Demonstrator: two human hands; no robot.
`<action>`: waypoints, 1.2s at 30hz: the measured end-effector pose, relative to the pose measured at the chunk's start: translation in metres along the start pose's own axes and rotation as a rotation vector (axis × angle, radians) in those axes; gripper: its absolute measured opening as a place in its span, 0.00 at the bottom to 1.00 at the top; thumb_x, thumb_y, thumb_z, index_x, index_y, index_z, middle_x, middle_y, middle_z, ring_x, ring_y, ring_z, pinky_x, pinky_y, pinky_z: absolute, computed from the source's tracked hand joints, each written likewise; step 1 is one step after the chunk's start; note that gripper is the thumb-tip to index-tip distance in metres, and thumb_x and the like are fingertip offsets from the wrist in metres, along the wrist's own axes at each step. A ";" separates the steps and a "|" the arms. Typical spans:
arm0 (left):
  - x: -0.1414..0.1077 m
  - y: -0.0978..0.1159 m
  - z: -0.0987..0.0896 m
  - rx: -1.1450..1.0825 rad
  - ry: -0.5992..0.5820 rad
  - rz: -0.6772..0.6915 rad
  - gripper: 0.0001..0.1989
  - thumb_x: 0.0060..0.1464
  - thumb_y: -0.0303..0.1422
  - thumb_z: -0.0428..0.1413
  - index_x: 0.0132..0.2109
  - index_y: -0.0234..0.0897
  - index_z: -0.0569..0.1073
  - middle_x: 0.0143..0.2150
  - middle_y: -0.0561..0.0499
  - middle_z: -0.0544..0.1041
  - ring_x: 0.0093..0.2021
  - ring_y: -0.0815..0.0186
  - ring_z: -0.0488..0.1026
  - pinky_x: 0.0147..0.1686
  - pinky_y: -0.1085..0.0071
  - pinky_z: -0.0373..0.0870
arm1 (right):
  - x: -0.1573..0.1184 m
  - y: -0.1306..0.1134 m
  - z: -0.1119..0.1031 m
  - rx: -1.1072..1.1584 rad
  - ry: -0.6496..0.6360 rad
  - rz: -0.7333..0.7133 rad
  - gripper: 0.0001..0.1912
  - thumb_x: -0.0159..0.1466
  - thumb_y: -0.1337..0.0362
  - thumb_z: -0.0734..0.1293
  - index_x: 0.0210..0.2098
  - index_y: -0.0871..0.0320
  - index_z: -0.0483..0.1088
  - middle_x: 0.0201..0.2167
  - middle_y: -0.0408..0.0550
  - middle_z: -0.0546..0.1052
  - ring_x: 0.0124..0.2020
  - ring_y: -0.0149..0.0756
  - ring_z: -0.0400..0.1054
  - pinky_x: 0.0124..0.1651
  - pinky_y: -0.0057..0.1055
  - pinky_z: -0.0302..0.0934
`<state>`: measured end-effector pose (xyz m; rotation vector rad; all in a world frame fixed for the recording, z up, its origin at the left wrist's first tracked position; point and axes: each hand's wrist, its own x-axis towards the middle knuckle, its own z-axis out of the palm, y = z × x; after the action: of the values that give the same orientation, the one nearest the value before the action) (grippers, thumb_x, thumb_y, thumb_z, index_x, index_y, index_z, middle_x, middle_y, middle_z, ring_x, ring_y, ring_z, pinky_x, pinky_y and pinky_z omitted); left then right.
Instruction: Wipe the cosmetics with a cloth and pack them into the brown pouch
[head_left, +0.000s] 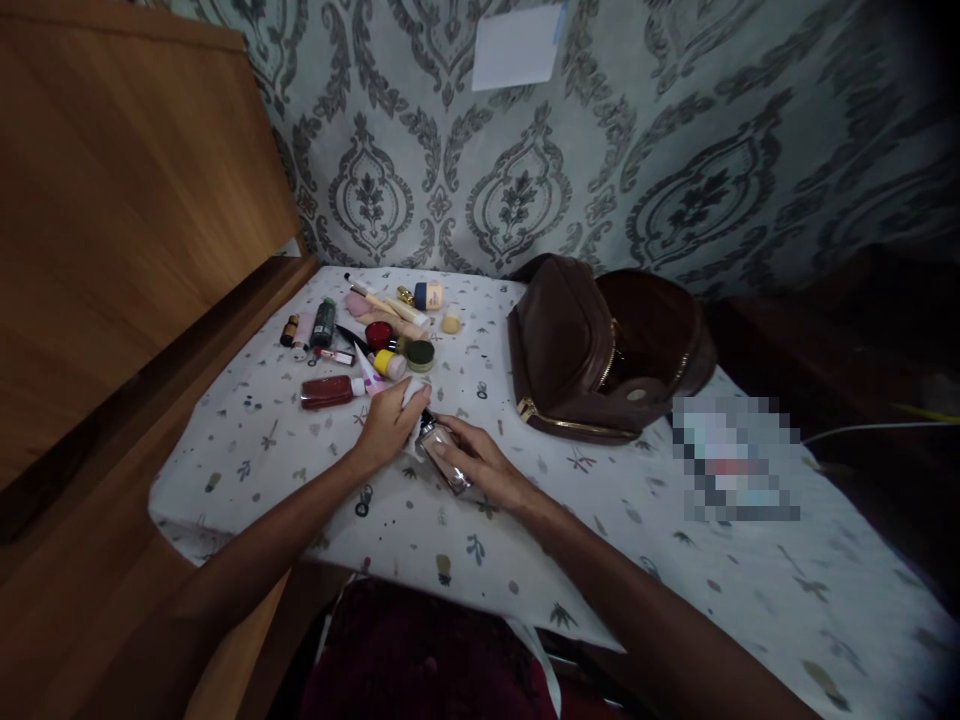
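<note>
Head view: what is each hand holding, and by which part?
The right hand holds a bottle by its body; the left hand, something white, part unclear.

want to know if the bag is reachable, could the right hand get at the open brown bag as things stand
Probably yes: the brown bag is nearby and nothing seems to lie between them. But the right hand is holding a glass bottle, so it may need freeing first.

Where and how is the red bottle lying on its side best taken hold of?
I would grip the red bottle across its long body, from above: it lies flat with its body uncovered, while its white cap is crowded by the white-and-purple tube.
</note>
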<state>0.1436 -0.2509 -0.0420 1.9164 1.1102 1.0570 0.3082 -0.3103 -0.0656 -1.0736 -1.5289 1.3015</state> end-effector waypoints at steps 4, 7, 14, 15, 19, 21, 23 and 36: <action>-0.003 0.002 0.004 -0.016 -0.053 0.052 0.16 0.63 0.41 0.48 0.29 0.38 0.63 0.24 0.57 0.63 0.28 0.69 0.61 0.30 0.72 0.59 | -0.002 -0.001 0.001 0.094 0.005 0.072 0.36 0.60 0.53 0.68 0.65 0.59 0.61 0.34 0.45 0.77 0.32 0.35 0.70 0.35 0.30 0.64; -0.003 0.001 0.006 -0.025 -0.070 0.091 0.16 0.63 0.40 0.48 0.28 0.38 0.61 0.24 0.57 0.64 0.27 0.70 0.61 0.29 0.72 0.58 | -0.003 -0.001 0.003 0.162 -0.002 0.116 0.41 0.59 0.52 0.69 0.67 0.59 0.56 0.28 0.42 0.74 0.25 0.32 0.65 0.29 0.28 0.60; -0.003 0.004 0.001 -0.049 -0.063 0.071 0.19 0.64 0.46 0.45 0.31 0.38 0.64 0.27 0.55 0.68 0.30 0.67 0.65 0.33 0.71 0.63 | -0.001 -0.008 0.001 0.081 0.021 0.066 0.23 0.60 0.50 0.68 0.47 0.60 0.71 0.29 0.42 0.69 0.29 0.30 0.62 0.31 0.26 0.57; -0.002 0.004 -0.001 -0.066 -0.034 0.056 0.20 0.65 0.47 0.44 0.32 0.37 0.66 0.29 0.53 0.70 0.32 0.66 0.68 0.36 0.70 0.65 | -0.002 -0.009 0.001 0.065 0.026 0.069 0.20 0.61 0.49 0.68 0.40 0.60 0.71 0.28 0.41 0.68 0.29 0.30 0.61 0.30 0.26 0.56; 0.005 -0.002 -0.009 -0.130 0.131 -0.006 0.25 0.66 0.50 0.39 0.37 0.36 0.71 0.38 0.46 0.77 0.43 0.59 0.73 0.49 0.65 0.68 | -0.003 -0.012 0.001 0.038 0.025 0.095 0.20 0.61 0.46 0.65 0.33 0.58 0.67 0.23 0.39 0.62 0.24 0.28 0.55 0.26 0.25 0.51; 0.007 -0.004 -0.012 -0.114 0.181 0.019 0.24 0.66 0.47 0.41 0.42 0.35 0.73 0.45 0.44 0.78 0.50 0.58 0.73 0.54 0.63 0.66 | -0.004 -0.014 0.002 -0.019 0.035 0.082 0.18 0.62 0.48 0.64 0.34 0.58 0.68 0.24 0.40 0.63 0.25 0.29 0.57 0.26 0.26 0.52; 0.006 -0.003 -0.013 -0.058 0.200 0.075 0.21 0.67 0.44 0.42 0.51 0.35 0.73 0.52 0.43 0.77 0.55 0.58 0.71 0.57 0.63 0.65 | -0.004 -0.015 0.002 -0.152 0.109 0.056 0.15 0.63 0.51 0.63 0.35 0.58 0.69 0.25 0.41 0.67 0.27 0.31 0.60 0.29 0.27 0.54; -0.004 -0.002 0.003 0.153 -0.131 0.183 0.19 0.66 0.39 0.47 0.58 0.35 0.69 0.52 0.42 0.76 0.52 0.58 0.73 0.54 0.62 0.67 | -0.009 -0.001 0.012 -0.753 0.325 -0.152 0.15 0.64 0.60 0.62 0.48 0.59 0.70 0.41 0.53 0.76 0.42 0.45 0.71 0.46 0.39 0.65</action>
<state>0.1440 -0.2544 -0.0463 2.2097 0.9812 0.9487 0.2990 -0.3221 -0.0667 -1.4984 -1.8364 0.3941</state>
